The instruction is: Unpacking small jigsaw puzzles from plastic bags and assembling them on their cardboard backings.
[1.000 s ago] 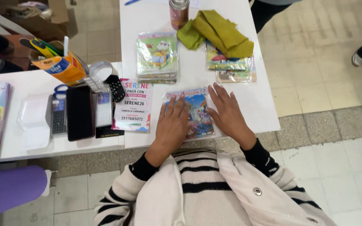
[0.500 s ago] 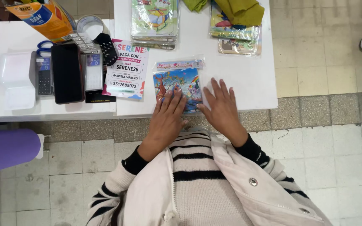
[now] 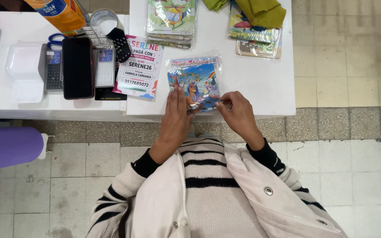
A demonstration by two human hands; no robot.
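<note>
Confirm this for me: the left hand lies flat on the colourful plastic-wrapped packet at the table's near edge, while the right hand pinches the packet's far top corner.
Not quite. In the head view the right hand pinches the near, lower-right edge of the colourful packet, not its far top corner. The rest holds: the left hand lies flat on the packet at the near edge of the white table.

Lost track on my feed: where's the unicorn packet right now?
In the head view, the unicorn packet lies at the white table's near edge, under the left hand, right hand pinching its corner.

Black-and-white striped sweater, black cuffs — cream snap-button vest over it.
</note>
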